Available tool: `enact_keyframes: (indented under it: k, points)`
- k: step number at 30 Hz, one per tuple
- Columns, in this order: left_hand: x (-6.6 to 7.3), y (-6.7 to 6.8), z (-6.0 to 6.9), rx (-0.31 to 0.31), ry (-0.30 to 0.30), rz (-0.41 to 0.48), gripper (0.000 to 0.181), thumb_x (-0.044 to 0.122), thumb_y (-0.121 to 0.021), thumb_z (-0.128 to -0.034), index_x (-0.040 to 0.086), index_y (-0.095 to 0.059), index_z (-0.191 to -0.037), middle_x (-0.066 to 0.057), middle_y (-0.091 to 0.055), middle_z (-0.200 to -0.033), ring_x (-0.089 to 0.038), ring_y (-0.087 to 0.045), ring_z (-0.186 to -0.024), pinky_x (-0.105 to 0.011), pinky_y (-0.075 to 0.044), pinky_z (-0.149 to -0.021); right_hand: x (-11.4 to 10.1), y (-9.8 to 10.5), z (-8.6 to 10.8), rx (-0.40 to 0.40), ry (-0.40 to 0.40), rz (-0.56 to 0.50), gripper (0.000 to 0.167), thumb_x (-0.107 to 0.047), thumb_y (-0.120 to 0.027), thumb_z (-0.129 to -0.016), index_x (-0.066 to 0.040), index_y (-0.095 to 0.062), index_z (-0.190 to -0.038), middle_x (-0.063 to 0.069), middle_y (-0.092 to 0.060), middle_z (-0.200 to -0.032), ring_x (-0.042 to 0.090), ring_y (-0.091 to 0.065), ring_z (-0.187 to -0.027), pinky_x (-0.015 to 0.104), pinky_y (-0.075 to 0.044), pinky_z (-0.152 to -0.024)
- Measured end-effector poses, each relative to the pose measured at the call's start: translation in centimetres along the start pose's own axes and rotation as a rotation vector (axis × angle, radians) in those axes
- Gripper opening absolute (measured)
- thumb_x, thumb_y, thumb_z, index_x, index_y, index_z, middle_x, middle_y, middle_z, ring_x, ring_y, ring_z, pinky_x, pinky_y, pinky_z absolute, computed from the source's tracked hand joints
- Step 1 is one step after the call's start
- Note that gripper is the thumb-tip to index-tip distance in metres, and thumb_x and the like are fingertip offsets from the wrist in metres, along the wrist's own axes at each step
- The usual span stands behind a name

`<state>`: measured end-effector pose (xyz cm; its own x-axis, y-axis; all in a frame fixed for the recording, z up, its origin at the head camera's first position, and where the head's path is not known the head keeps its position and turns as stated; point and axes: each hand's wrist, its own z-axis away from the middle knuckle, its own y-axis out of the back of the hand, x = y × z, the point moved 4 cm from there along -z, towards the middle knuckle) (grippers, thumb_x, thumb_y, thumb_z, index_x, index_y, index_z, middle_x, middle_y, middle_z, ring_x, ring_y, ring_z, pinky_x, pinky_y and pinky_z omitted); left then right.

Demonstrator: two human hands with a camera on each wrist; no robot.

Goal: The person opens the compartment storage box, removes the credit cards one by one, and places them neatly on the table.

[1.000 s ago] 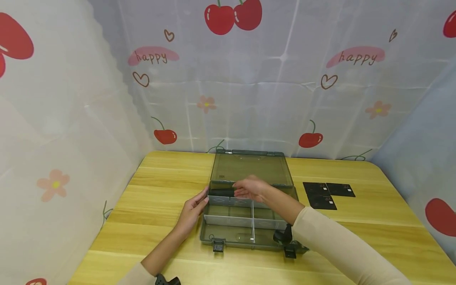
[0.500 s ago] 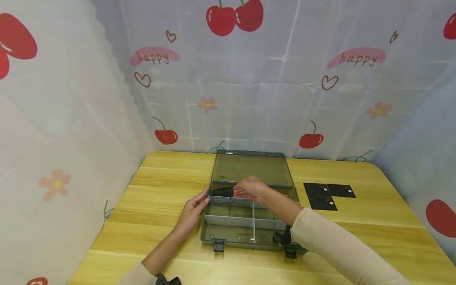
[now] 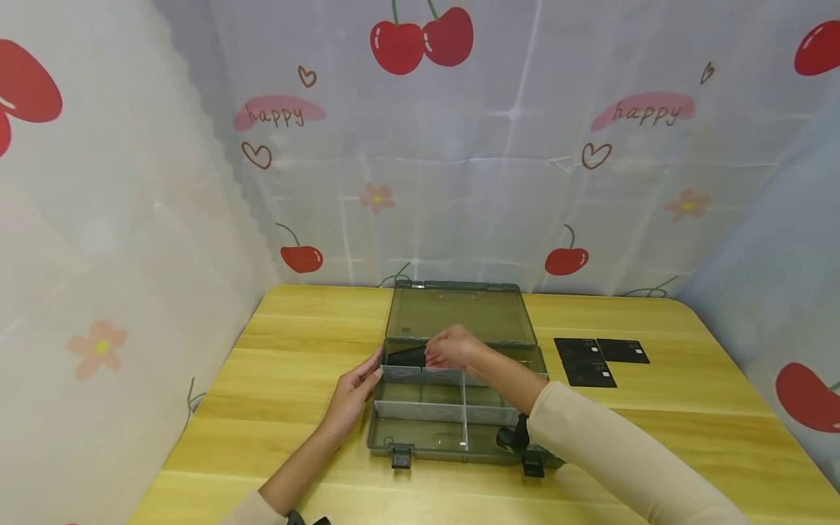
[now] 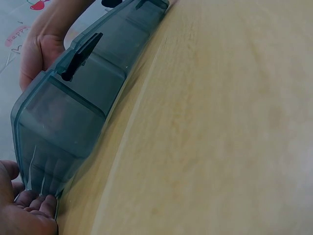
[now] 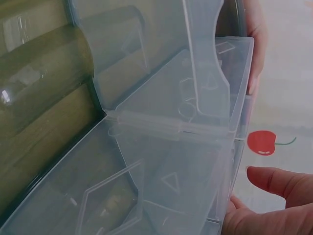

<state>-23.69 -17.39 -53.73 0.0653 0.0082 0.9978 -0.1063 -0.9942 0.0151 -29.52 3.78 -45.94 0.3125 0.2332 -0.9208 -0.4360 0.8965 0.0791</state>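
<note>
A smoky, see-through compartment box (image 3: 420,435) with light dividers lies with its lid (image 3: 461,313) folded back. My left hand (image 3: 352,394) grips its left end; in the left wrist view the fingers (image 4: 43,204) bend against the end wall. My right hand (image 3: 453,348) reaches into the back row and pinches a flat black card (image 3: 407,356) in the left-hand compartment. In the right wrist view the thumb (image 5: 274,180) stands above the rim, the fingertips are partly hidden behind clear plastic, and the card cannot be seen.
Several black cards (image 3: 590,373) lie on the wooden table (image 3: 669,445) to the right of the box. Two dark latches (image 3: 402,458) hang at the box's front edge. A cherry-printed curtain (image 3: 459,182) closes off the back and sides.
The black card has tilted, its right end rising beside my right fingers. My left hand stays at the box's end. The head view has shifted slightly.
</note>
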Motion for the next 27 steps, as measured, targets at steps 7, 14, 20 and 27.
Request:
enact_keyframes:
  k: [7,14,20,27]
  points:
    - [-0.23,0.04,0.09,-0.002,-0.002,0.015,0.051,0.024,-0.059,-0.1043,0.012,-0.047,-0.152,-0.005,-0.039,-0.159,-0.024,-0.032,-0.148,-0.043,-0.031,-0.116,0.01,-0.07,-0.13,0.014,0.007,0.024,0.034,0.008,-0.055,-0.098,0.021,-0.055,-0.129,0.036,-0.063,-0.117,0.030,-0.070,-0.087,0.035,-0.062,-0.081]
    - [-0.13,0.02,0.05,-0.009,-0.006,0.017,0.051,0.024,-0.059,-0.1046,0.013,-0.047,-0.153,-0.004,-0.038,-0.159,-0.023,-0.033,-0.147,-0.042,-0.031,-0.117,-0.18,0.02,-0.43,0.032,0.034,0.058,0.028,0.009,-0.063,-0.094,0.016,-0.062,-0.121,0.032,-0.068,-0.111,0.032,-0.074,-0.086,0.037,-0.063,-0.078]
    - [-0.29,0.05,0.01,-0.013,-0.010,0.016,0.051,0.025,-0.059,-0.1045,0.013,-0.047,-0.153,-0.004,-0.038,-0.159,-0.024,-0.032,-0.148,-0.043,-0.030,-0.117,-0.37,-0.25,-0.68,0.044,0.037,0.087,0.028,0.007,-0.066,-0.093,0.014,-0.064,-0.120,0.030,-0.071,-0.105,0.026,-0.074,-0.076,0.038,-0.063,-0.075]
    - [-0.10,0.01,0.04,-0.015,-0.020,0.018,0.051,0.024,-0.058,-0.1051,0.011,-0.046,-0.153,-0.005,-0.039,-0.159,-0.023,-0.032,-0.148,-0.041,-0.030,-0.117,-0.28,-0.50,-0.94,0.057,0.039,0.081,0.026,0.009,-0.064,-0.092,0.015,-0.064,-0.118,0.031,-0.071,-0.106,0.020,-0.071,-0.068,0.037,-0.063,-0.071]
